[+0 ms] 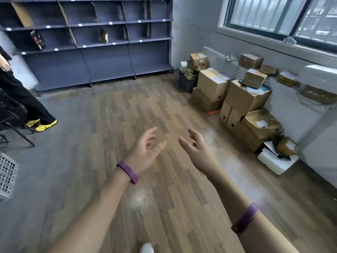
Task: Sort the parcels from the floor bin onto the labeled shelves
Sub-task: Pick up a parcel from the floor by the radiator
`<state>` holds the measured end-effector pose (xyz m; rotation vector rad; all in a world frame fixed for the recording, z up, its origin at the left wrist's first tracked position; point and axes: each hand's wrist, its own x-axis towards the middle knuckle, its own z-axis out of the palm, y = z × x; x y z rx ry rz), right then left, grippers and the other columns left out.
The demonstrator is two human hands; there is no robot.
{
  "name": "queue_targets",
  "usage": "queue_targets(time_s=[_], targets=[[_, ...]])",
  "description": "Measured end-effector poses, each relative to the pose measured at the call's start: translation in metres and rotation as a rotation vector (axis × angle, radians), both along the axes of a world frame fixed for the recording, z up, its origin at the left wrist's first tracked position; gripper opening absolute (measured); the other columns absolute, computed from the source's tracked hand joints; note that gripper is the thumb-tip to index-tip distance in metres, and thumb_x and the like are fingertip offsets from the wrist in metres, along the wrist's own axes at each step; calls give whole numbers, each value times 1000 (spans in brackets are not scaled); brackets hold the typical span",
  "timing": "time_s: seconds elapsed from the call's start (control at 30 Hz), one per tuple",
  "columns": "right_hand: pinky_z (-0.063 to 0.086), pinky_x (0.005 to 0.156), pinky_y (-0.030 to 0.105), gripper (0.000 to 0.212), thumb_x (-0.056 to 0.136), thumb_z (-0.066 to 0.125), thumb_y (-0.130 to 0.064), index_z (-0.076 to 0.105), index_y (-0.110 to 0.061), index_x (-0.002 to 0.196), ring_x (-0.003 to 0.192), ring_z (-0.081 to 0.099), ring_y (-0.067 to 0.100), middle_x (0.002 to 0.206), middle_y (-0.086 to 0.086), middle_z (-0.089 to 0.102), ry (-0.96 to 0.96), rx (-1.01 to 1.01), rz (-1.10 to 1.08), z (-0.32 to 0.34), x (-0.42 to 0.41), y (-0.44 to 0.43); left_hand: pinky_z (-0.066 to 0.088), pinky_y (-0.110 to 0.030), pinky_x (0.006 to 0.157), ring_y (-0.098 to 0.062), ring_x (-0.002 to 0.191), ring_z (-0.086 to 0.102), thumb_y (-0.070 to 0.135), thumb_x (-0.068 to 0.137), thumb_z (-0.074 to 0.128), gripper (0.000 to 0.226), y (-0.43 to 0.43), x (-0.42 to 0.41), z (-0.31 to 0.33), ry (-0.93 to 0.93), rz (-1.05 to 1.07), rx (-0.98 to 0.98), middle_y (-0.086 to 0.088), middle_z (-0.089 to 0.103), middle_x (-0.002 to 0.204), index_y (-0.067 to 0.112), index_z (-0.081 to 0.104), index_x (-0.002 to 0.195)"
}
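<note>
Open wood floor (127, 106) runs from the hands to the foot of the grey shelving unit (109, 61). The right edge is lined with stacked cardboard boxes (242, 99) under the window (273, 15), the left edge taken by a standing person (21, 95) and a white mesh basket (7, 176). Nothing held: left hand (145, 150) and right hand (197, 148) loosely spread, palms facing, apart; on the shelves a black box (37, 40) and a brown parcel (104, 35), more parcels heaped in a dark crate (187, 84) in the corner.
</note>
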<state>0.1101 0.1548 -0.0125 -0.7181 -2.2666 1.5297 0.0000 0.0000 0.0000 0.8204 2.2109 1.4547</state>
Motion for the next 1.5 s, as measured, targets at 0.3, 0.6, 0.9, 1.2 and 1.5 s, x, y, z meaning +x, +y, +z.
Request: queue_targets(time_s=[0.3, 0.6, 0.9, 1.2, 1.5], targets=[[31, 113, 35, 72, 92, 51, -55, 24, -25, 151, 143, 30, 16, 158, -6, 28, -91, 84, -15, -5, -88, 49, 37, -42, 109, -17, 129, 45, 45, 82, 61, 65, 19, -117, -19, -68, 30, 40, -3, 48, 138, 29, 37, 140], [31, 111, 35, 74, 91, 51, -55, 22, -26, 153, 143, 30, 17, 158, -4, 28, -148, 97, -29, 5, -247, 96, 37, -39, 109, -17, 126, 48, 59, 69, 59, 80, 80, -275, -19, -144, -16, 83, -3, 50, 135, 30, 37, 140], [32, 114, 36, 72, 92, 52, -54, 24, -26, 152, 142, 32, 16, 157, -6, 29, -119, 80, -63, 19, -367, 141, 36, -23, 95, -15, 125, 48, 40, 87, 60, 61, 138, -399, -9, -141, -30, 120, -2, 51, 134, 27, 37, 141], [30, 110, 30, 71, 92, 53, -53, 24, -27, 151, 142, 31, 14, 157, -7, 30, -115, 45, -81, 2, -466, 227, 38, -30, 103, -21, 127, 47, 31, 90, 59, 58, 226, -496, -21, -147, -50, 86, -8, 50, 135, 22, 36, 142], [32, 112, 33, 70, 91, 54, -55, 26, -30, 150, 141, 35, 15, 155, -6, 33, -78, 7, -88, 6, -614, 373, 36, -25, 96, -16, 128, 46, 34, 91, 56, 57, 362, -632, -1, -98, -34, 61, -4, 48, 139, 25, 35, 143]])
